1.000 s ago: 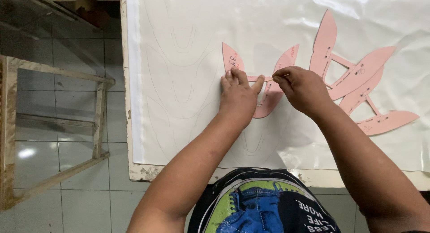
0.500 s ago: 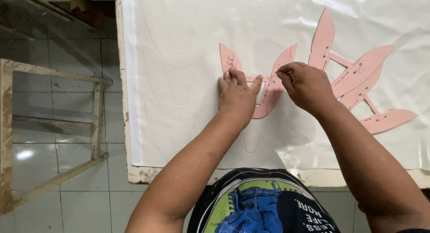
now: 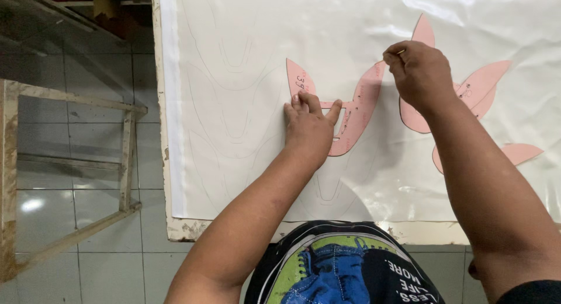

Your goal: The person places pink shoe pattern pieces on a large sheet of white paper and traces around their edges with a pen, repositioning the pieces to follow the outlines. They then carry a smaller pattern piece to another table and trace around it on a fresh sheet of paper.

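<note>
Both hands work the white sheet (image 3: 245, 111) on the counter (image 3: 234, 228): the left hand (image 3: 308, 121) presses flat, fingers spread, on the pink U-shaped template (image 3: 350, 120). Since a second ago, the right hand (image 3: 416, 73), pinching a thin marking tool, has moved from beside the left hand up to the template's right tip, so tracing seems to advance.

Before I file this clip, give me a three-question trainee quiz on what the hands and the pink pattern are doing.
1. True or false: the left hand presses flat on the U-shaped pink pattern.
2. Multiple choice: the right hand is at
A. the pattern's upper right tip
B. the table edge
C. the wooden frame
3. Fill in: the pattern lies on a sheet of ____ colour, marked with faint traced outlines.

Key: 1 true; 2 A; 3 white.
</note>
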The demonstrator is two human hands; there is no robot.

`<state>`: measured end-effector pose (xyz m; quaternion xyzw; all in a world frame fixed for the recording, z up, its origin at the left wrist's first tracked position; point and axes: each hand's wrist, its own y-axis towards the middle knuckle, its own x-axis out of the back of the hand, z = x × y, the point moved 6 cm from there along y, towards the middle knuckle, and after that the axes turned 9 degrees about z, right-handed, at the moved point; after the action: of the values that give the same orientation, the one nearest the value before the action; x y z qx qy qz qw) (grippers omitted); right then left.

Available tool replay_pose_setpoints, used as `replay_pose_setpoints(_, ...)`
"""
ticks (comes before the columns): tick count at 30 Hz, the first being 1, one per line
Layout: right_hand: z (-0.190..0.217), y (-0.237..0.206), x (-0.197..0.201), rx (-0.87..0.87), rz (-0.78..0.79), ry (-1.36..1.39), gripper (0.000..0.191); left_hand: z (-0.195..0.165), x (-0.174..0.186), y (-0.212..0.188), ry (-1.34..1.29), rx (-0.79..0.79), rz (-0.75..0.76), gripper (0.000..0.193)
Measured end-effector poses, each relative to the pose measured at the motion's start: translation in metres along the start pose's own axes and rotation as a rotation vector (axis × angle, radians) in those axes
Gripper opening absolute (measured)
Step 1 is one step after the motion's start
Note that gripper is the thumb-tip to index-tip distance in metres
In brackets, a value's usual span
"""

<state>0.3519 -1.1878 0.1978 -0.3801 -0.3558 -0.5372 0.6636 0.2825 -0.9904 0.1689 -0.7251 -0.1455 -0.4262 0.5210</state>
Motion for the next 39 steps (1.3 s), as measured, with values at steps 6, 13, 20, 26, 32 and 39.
replay_pose_setpoints(6, -0.016, -0.001, 0.004, -0.01, -0.008, 0.002, 0.017, -0.001, 0.001, -0.001, 0.0, -0.002, -0.018, 0.088)
replay_pose_setpoints(13, -0.019, -0.007, -0.001, 0.102, -0.131, -0.084, 0.012, -0.001, 0.001, -0.002, 0.011, -0.002, -0.033, 0.087)
replay_pose_setpoints(20, -0.017, -0.015, -0.003, 0.099, -0.144, -0.036, 0.011, -0.001, 0.0, -0.001, 0.023, -0.003, -0.029, 0.085)
replay_pose_setpoints(26, 0.005, -0.065, -0.016, 0.04, -0.006, -0.052, 0.011, -0.001, 0.001, -0.001, 0.043, -0.011, -0.036, 0.086)
replay_pose_setpoints(32, 0.041, -0.122, -0.041, 0.125, 0.103, 0.022, 0.011, 0.001, -0.004, 0.002, 0.034, -0.024, -0.052, 0.085)
replay_pose_setpoints(39, 0.074, -0.137, -0.066, 0.295, 0.142, 0.025, 0.014, 0.008, -0.013, 0.004, 0.056, -0.033, -0.239, 0.058)
